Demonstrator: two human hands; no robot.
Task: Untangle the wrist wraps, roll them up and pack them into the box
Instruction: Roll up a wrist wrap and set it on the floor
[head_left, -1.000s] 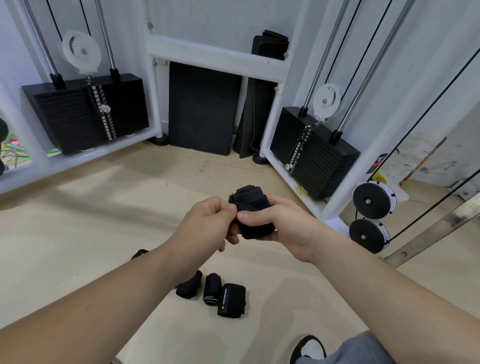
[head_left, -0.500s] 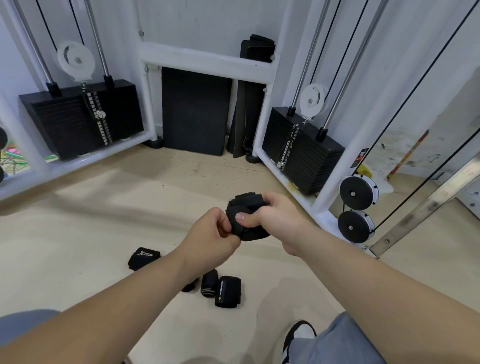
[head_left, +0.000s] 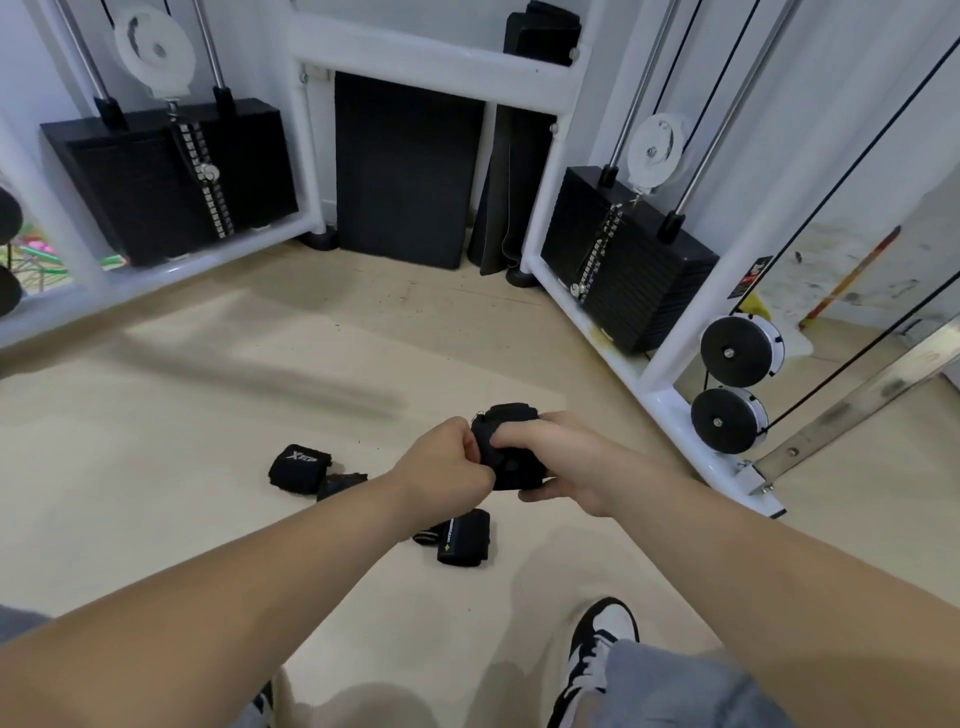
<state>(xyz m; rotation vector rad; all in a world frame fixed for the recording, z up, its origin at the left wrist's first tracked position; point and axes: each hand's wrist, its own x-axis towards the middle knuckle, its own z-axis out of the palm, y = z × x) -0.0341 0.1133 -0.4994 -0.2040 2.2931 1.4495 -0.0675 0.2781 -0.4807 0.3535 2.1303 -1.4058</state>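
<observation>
Out in front of the chest, above the tan floor (head_left: 156, 467), both hands are clamped on 1 black wrist wrap (head_left: 511, 457) that's mostly wound into a fat roll. The right hand (head_left: 566, 462) has it cupped, thumb lying across the near face and fingers curled round the far side and underneath, so the roll sits in that palm. The left hand (head_left: 447, 465) is balled up with its fingertips pinching the roll's left edge, looks like the loose tail end, though the exact bit of strap is hidden behind the knuckles.

What matters for the next move, as far as I can judge: the roll's axis points roughly toward and away from the person, tipped a bit, and the free end comes off on the left side. So the left hand is the 1 feeding and the right is the 1 turning. I'd guess it needs another tuck or 2 before the velcro can be pressed down.

On the floor below the arms there's a branded wrap (head_left: 300, 466) lying to the left, a smaller dark one (head_left: 340, 484) touching it, and 2 more rolled wraps (head_left: 460, 535) side by side nearer the feet. Those look done already. No box in view anywhere, so packing isn't happening yet. Behind it all is the white cable machine (head_left: 649, 364).
</observation>
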